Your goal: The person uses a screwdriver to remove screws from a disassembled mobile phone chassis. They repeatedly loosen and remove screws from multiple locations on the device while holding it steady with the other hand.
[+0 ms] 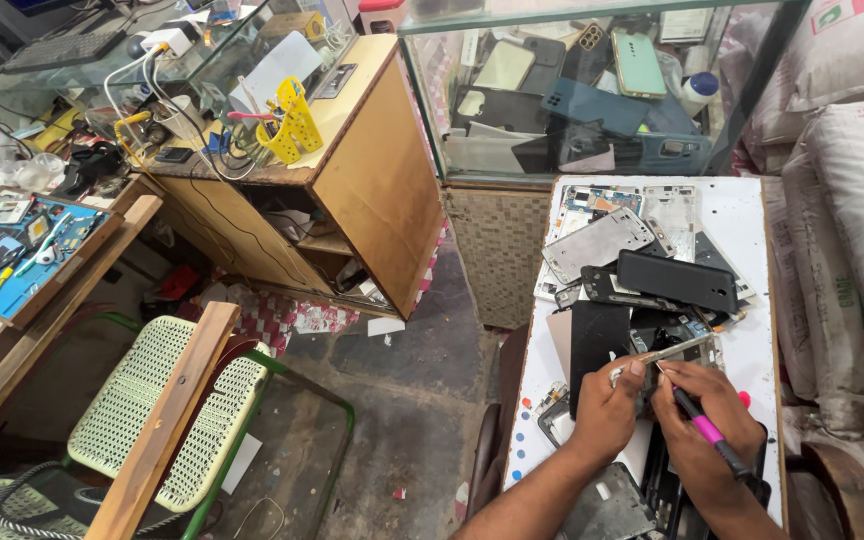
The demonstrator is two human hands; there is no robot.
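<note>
A: Item one, left hand (604, 408)?
B: Fingers curled shut around a thin metal phone frame (664, 352), held at the near end of the white table (752, 215).
A: Right hand (704, 420)?
B: Closed on a pink-handled tool (709, 432), tip at the frame.
A: Surroundings?
B: Black phone back cover (678, 279), silver phone chassis (598, 243), heaped just beyond; green chair (167, 415) well left.

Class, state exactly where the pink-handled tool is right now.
In the head view, lower right: the pink-handled tool lies in the right hand, beside the left hand.
</note>
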